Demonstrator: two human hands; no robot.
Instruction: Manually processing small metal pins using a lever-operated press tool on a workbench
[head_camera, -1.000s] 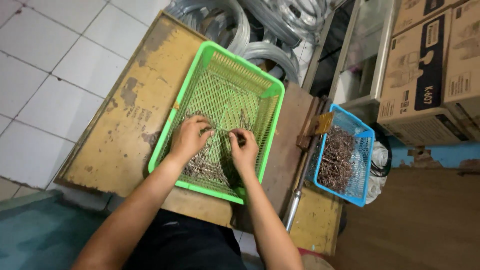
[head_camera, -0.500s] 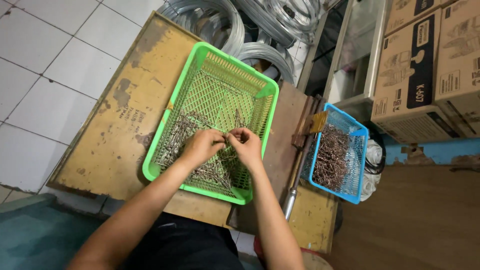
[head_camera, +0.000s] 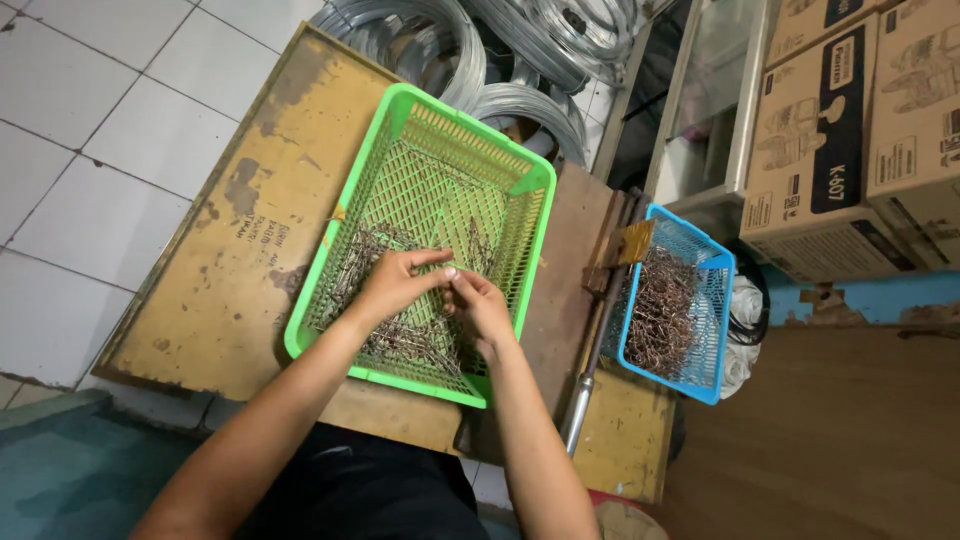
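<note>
Rusty thin wire pieces (head_camera: 400, 335) heaped in green basket (head_camera: 420, 120) w/ both hands' fingers (head_camera: 440, 272) pinching a few.

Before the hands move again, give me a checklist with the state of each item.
1. Both hands inside the green basket: ok, left hand and right hand are over it.
2. Fingertips meeting: ok, they touch above the wire pieces.
3. A piece pinched between them: cannot tell, too small.
4. Green basket flat on the yellow board: ok.
5. Blue basket in view beside the right hand: ok, holds wire pieces too.
6. Blue basket fully supported: cannot tell.
</note>
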